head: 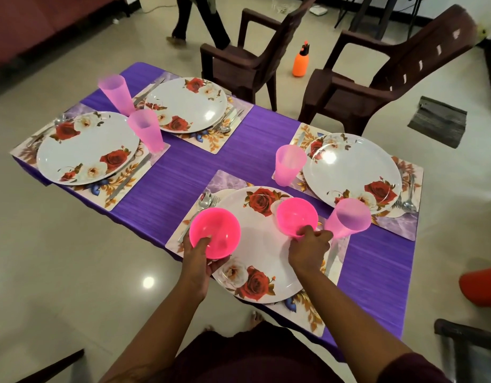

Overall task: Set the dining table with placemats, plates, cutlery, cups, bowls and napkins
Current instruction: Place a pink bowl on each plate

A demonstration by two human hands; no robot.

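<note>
The left hand (201,254) has its grip round a bright pink plastic bowl (215,233), thumb inside, above the near rose-patterned white plate (259,261). The right hand (310,248) pinches a second pink bowl (296,215) over that plate, beside a translucent pink cup (346,219) on the purple-clothed bench (180,172).

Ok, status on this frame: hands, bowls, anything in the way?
Left hand grips one pink bowl, right hand the other. Both over the nearest plate. Pink cup close beside right hand.
</note>
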